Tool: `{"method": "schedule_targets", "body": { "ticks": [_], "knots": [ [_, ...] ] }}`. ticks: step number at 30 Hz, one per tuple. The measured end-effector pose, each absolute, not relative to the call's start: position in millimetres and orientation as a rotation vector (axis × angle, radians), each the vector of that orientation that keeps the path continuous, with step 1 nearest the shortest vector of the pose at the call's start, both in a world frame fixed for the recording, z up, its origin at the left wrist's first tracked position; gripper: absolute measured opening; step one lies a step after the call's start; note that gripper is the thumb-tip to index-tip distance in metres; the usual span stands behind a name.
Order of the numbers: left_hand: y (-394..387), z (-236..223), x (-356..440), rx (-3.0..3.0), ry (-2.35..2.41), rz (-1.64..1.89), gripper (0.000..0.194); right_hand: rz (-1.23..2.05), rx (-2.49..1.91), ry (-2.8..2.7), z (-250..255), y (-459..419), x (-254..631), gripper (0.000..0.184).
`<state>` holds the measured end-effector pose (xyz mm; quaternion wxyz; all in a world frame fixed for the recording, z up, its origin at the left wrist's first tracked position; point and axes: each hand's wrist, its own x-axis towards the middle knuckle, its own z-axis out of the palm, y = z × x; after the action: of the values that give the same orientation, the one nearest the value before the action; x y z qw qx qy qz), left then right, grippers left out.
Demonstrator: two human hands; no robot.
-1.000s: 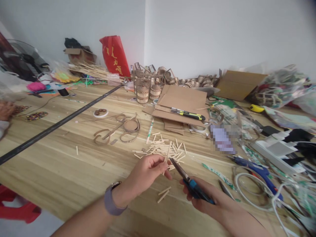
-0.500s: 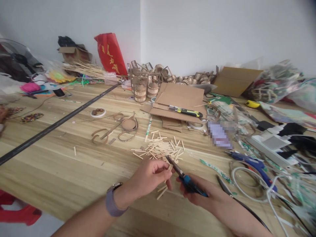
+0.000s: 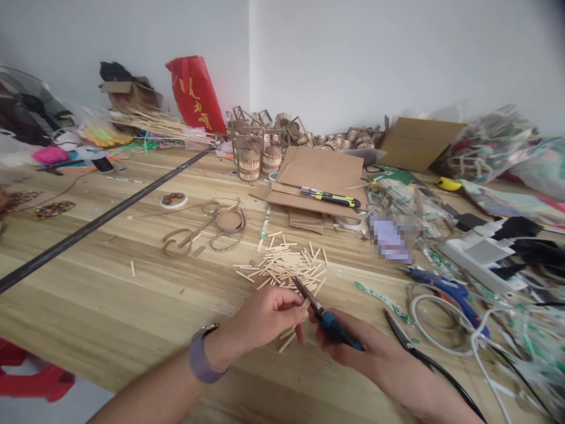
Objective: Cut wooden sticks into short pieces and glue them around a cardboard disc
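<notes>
My left hand [image 3: 265, 316], with a watch on its wrist, pinches a thin wooden stick [image 3: 306, 303] between thumb and fingers. My right hand [image 3: 362, 338] is wrapped round the blue-and-black handles of a pair of pliers-like cutters [image 3: 316, 307]. Their dark jaws cross the stick close to my left fingertips; whether they bite on it I cannot tell. Behind both hands lies a loose pile of short wooden sticks [image 3: 282, 264]. A few cut pieces [image 3: 288, 341] rest on the table below my left fingers.
Scissors with black handles [image 3: 399, 333] lie beside my right forearm, near a blue glue gun [image 3: 441, 285] and white cables. Beyond the pile sit cardboard sheets [image 3: 322, 168] with a utility knife [image 3: 331, 197]. Small slatted baskets [image 3: 249, 165] stand behind. Another person's hand shows at far left.
The view has shifted slightly. The cutters and my right hand have moved a little left, nearer my left fingers. Both hands keep their holds.
</notes>
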<state>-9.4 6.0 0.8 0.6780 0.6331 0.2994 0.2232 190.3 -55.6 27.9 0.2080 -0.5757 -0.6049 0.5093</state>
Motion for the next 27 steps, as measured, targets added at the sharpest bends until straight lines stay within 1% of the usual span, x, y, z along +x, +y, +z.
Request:
{"method": "schedule_targets", "body": {
  "ticks": [7, 13, 19, 23, 27],
  "knots": [
    [7.9, -2.2, -10.2, 1.44, 0.678, 0.496, 0.028, 1.435, -1.549, -1.733, 24.8, -55.4, 192.3, 0.025],
    [7.2, 2.9, -10.1, 1.391, 0.613, 0.501, 0.027, 1.452, -1.6, -1.74, 34.4, -55.1, 188.4, 0.029],
    [7.8, -3.2, -10.3, 1.402, 0.629, 0.488, 0.026, 1.486, -1.64, -1.769, 43.5, -54.7, 185.3, 0.029],
    [8.4, -6.0, -12.1, 1.468, 0.686, 0.452, 0.027, 1.404, -1.672, -1.824, 42.2, -54.9, 183.2, 0.031],
    [8.2, -3.3, -12.8, 1.502, 0.71, 0.439, 0.034, 1.272, -1.709, -1.893, 34.4, -54.8, 182.2, 0.022]
  ]
}}
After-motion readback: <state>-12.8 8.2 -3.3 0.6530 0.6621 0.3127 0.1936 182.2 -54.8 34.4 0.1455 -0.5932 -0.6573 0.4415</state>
